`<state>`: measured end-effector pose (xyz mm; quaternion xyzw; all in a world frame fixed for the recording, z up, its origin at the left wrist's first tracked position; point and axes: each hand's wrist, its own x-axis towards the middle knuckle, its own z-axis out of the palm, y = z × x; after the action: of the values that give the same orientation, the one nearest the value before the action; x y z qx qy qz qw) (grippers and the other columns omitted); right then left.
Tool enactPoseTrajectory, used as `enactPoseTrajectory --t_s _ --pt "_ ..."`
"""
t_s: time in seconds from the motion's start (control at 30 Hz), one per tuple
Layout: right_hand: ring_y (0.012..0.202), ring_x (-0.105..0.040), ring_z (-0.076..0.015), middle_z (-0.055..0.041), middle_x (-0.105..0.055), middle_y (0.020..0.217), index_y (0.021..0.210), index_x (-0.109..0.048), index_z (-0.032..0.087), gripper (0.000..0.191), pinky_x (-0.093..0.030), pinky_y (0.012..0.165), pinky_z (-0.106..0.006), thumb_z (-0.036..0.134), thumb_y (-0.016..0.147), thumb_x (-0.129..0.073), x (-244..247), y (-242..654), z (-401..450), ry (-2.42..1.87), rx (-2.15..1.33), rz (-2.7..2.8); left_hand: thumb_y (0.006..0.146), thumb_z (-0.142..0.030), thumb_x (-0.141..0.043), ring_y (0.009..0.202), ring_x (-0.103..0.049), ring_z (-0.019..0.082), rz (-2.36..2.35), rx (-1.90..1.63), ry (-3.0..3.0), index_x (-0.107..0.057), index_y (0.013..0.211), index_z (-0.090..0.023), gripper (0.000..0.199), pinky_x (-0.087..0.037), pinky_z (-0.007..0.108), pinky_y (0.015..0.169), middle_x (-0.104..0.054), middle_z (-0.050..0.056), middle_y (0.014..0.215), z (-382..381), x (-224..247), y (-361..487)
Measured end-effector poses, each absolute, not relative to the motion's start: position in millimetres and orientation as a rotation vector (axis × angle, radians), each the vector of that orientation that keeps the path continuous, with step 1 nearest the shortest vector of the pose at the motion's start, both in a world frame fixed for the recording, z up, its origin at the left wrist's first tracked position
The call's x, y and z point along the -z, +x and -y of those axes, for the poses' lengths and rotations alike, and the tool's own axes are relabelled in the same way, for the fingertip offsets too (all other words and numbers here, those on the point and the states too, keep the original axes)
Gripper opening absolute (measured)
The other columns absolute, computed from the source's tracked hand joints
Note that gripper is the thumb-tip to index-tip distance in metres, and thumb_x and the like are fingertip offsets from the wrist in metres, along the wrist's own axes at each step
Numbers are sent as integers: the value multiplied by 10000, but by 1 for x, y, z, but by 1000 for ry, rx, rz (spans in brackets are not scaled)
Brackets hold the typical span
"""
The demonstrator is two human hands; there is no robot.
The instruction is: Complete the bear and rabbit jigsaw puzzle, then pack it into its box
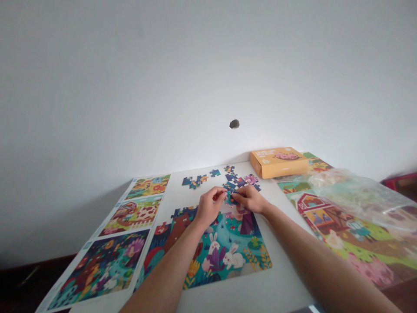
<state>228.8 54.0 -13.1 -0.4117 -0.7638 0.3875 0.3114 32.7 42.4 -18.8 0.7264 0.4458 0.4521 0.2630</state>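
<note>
Woodland-animal jigsaw (228,245) is lying just beside the left hand (209,206) and right hand (252,199), whose fingertips are pinching narrowly, grip unclear.

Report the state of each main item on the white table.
Colourful cardboard forest jigsaw: partly assembled, far edge unfinished.
Small multicoloured jigsaw pieces: scattered beyond it.
Rectangular orange cardboard box: flat, apparently closed.
Colourful farm picture: flat, partly covered.
Clear plastic bag: crumpled, overlying farm picture.
White-bordered picture sheet: lying flat.

The head camera looks over the table (241,293) toward a wall (163,87).
</note>
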Motion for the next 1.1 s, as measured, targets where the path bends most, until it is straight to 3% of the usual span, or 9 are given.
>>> enactPoseTrajectory --t_s 0.33,0.53,1.1 --pt "436 -442 -86 5 -576 508 606 -525 161 348 -276 432 -207 390 867 -532 12 228 -53 -1082 -935 2010 871 -326 -539 715 -644 148 -1191 -1217 1950 -651 926 -190 185 -497 247 682 -699 17 798 -42 17 33" --pt "490 -434 -89 21 -540 540 745 -609 149 205 -306 475 -203 346 795 -633 8 227 -53 -1136 -807 1979 873 -331 -533 708 -640 148 -1191 -1206 1960 -654 930 -191 193 -494 243 658 -697 18 792 -40 16 33" --pt "505 -472 -90 16 -581 545 677 -627 151 124 -284 492 -203 245 757 -610 10 232 -53 -1137 -724 2213 874 -310 -512 582 -588 130 -1174 -1029 2062 -617 792 -191 178 -438 233 588 -640 -12 641 -38 17 32"
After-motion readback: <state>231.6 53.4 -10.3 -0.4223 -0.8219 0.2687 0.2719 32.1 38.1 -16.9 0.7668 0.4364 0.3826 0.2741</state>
